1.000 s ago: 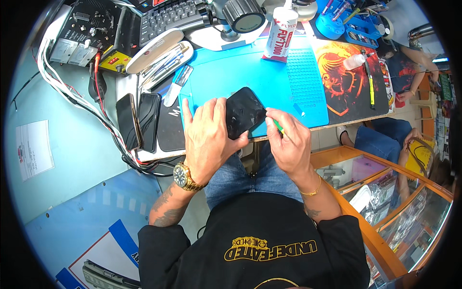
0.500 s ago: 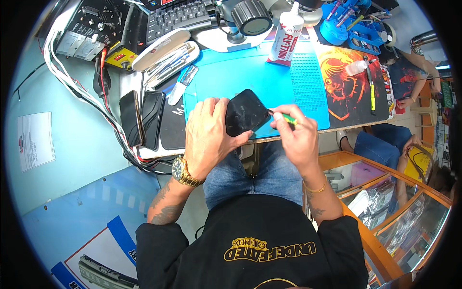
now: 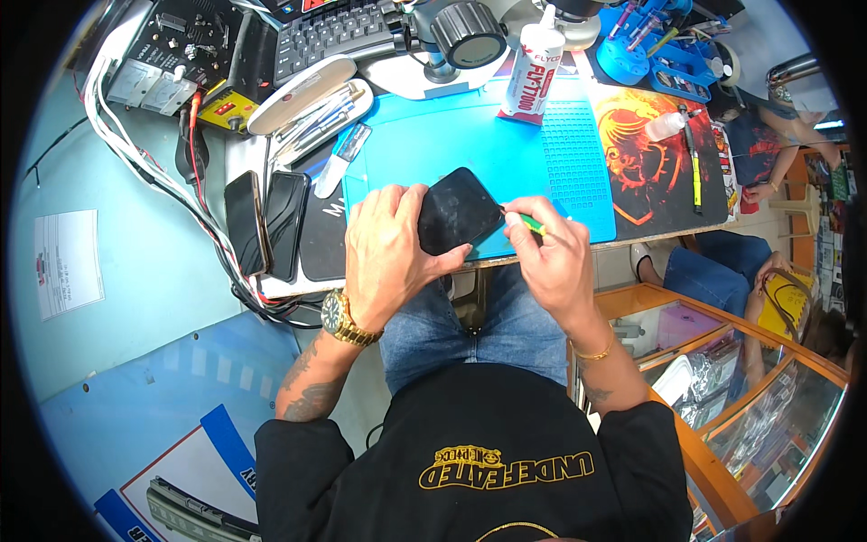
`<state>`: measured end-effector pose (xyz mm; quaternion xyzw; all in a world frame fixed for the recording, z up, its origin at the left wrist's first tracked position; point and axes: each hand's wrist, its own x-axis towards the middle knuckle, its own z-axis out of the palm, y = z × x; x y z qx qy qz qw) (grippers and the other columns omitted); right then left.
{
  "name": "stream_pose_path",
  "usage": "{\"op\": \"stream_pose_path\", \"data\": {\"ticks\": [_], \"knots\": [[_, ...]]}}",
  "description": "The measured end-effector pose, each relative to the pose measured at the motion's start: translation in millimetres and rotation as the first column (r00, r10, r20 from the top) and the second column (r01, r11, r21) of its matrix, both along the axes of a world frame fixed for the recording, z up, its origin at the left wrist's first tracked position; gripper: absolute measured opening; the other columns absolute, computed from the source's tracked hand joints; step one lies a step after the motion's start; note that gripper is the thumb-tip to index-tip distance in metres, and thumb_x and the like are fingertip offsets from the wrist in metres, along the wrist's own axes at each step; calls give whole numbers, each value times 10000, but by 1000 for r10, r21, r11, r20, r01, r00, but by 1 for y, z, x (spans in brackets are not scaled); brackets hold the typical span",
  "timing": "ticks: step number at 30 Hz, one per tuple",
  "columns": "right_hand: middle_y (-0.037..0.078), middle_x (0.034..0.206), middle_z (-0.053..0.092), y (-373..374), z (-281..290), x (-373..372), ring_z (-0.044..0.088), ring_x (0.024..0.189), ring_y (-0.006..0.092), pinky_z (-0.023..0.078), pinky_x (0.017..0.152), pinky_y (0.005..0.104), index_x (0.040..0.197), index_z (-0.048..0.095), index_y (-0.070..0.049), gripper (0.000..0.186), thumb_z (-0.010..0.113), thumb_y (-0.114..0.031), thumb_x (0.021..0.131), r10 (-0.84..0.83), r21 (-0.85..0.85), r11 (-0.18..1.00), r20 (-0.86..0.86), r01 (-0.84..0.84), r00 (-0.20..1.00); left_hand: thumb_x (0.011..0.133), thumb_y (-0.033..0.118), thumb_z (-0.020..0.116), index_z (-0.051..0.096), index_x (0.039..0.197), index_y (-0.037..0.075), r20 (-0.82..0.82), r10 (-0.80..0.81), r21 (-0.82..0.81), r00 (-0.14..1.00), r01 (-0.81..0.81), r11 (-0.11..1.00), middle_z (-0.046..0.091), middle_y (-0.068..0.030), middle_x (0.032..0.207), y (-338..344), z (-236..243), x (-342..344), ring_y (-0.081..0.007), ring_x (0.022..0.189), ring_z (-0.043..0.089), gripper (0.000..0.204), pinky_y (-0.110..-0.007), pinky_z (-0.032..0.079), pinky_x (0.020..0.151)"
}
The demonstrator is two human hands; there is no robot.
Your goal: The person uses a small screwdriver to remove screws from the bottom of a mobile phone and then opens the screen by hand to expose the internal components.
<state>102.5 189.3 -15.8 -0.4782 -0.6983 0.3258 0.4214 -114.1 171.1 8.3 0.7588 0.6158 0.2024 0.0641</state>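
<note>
A smartphone (image 3: 459, 213) with a dark, smudged screen lies tilted over the blue silicone mat (image 3: 452, 126), close to the bench's front edge. My left hand (image 3: 386, 248) grips its left side, thumb along the lower edge and fingers curled at the far side. Between the thumb and fingers of my right hand (image 3: 553, 248) is a slim green-handled tool (image 3: 533, 223), which looks like a small screwdriver or pick. Its dark tip meets the phone's right edge; the exact tip shape is too small to make out.
Left of the mat lie two more phones (image 3: 287, 221) and an open case (image 3: 316, 113) of pens or tools. A white-and-red glue tube (image 3: 533, 77) stands on the mat. Behind are a microscope stand (image 3: 465, 41) and keyboard (image 3: 330, 41). A glass display case (image 3: 722, 388) and a seated person (image 3: 713, 271) are right.
The phone and both hands have shifted very slightly left. My right fingers have turned a little on the tool, whose tip stays at the phone's right edge.
</note>
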Motion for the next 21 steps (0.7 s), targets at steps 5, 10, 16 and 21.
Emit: {"op": "stream_pose_path", "data": {"ticks": [5, 10, 16, 21], "knots": [[123, 800, 725, 3, 0, 1, 724, 652, 199, 524, 554, 327, 1001, 657, 4, 133, 637, -123, 1031, -29, -221, 975, -174, -10, 984, 625, 420, 949, 678, 1172, -15, 8, -9, 2, 1000, 9, 1000, 640, -134, 987, 0, -1, -3, -320, 944, 626, 750, -435, 504, 871], [98, 878, 765, 17, 3, 10, 748, 749, 125, 573, 585, 245, 1001, 667, 10, 197, 606, -167, 1061, -121, -535, 840, -355, -95, 927, 630, 417, 944, 679, 1179, -14, 12, -20, -17, 1000, 21, 1000, 643, -133, 980, 2, -1, -4, -316, 943, 628, 746, -436, 503, 870], [109, 854, 760, 12, -2, 10, 745, 730, 152, 564, 576, 286, 1043, 651, 1, 155, 620, -151, 1047, -107, -472, 879, -331, -66, 938, 634, 411, 936, 680, 1165, -15, -13, -43, 21, 999, 43, 999, 646, -131, 967, 2, 1, -3, -317, 941, 629, 728, -438, 501, 865], [151, 768, 704, -3, 10, -2, 702, 633, 314, 507, 558, 395, 1019, 639, -19, 81, 670, -87, 989, 0, 14, 1000, 107, -1, 994, 631, 416, 934, 678, 1154, -15, -9, -56, 9, 998, 56, 998, 649, -131, 967, 4, 0, -7, -320, 930, 627, 724, -440, 504, 865]]}}
